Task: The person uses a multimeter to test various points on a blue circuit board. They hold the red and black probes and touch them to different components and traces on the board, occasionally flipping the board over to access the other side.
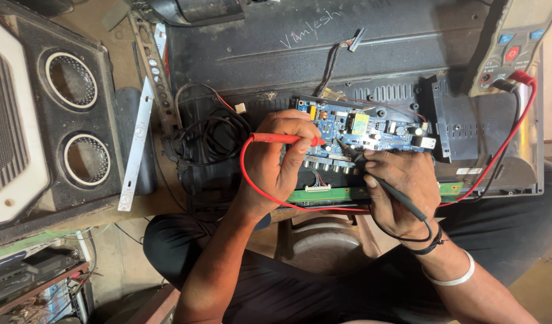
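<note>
My left hand (280, 157) grips a red test probe (286, 139), its tip resting on the left part of a blue circuit board (363, 127). My right hand (402, 186) holds a black test probe (397, 195), tip pointed at the board's lower edge near a row of round connectors. The board sits in the back of a black flat-screen housing (324, 54). Red and black leads (510, 135) run from the probes to a multimeter (516, 42) at the top right. A narrow green board strip (342, 193) lies just below my hands.
A black speaker box (78, 114) with two round ports stands at the left. A white LED strip (138, 144) and a metal bracket lie beside a bundle of black wires (207, 129). My legs and a stool are below the bench edge.
</note>
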